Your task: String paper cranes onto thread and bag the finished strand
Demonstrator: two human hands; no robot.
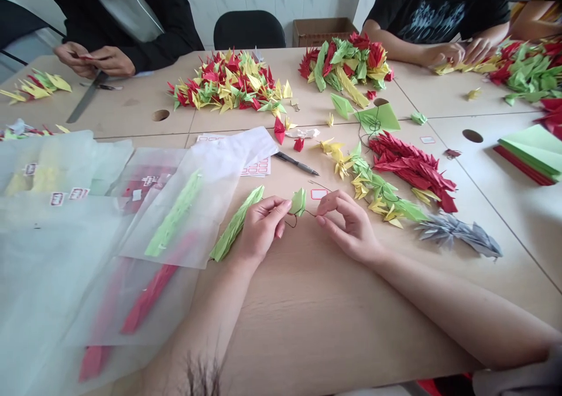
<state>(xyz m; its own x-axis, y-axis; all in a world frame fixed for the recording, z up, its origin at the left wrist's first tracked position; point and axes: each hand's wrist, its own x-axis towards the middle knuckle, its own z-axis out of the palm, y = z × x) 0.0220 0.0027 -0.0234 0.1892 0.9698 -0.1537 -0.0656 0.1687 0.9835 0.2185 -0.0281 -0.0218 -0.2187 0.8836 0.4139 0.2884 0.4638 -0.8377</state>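
Note:
Between thumb and fingers, my left hand (266, 226) pinches a small folded green paper piece (299, 202). My right hand (349, 226) is closed in a pinch on a dark thread (311, 213) that runs to the green piece, and a loop of it hangs below. Left of my left hand lies a strung bundle of green folded paper (237, 223). Beyond my right hand stretches a string of yellow and green paper cranes (373, 185), beside a red folded bundle (413, 168) and a grey one (459, 232).
Translucent plastic bags (175, 203) with folded paper strips cover the left. A black pen (296, 164) lies near sticker sheets (259, 166). Crane piles (228, 80) stand farther back. Stacked paper squares (533, 150) lie right. Two people's hands (94, 59) (468, 52) work across the table.

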